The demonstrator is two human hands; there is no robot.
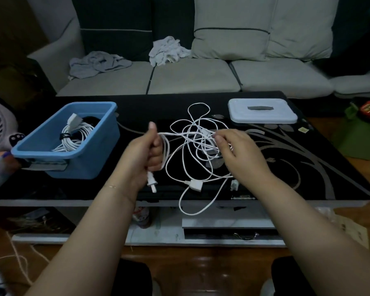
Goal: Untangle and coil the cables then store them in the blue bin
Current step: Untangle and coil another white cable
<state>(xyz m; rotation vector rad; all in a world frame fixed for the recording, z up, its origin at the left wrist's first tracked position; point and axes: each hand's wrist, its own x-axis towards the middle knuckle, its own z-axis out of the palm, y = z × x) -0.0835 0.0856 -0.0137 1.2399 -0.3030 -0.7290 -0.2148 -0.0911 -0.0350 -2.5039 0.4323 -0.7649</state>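
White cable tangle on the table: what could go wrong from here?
1. The left hand grips loops while the right hand pinches into the tangle; pulling them apart may tighten a knot.
2. A cable loop hangs over the table edge; it could drag the socket end off.
3. The plug dangles below the left grip and may snag strands while coiling.
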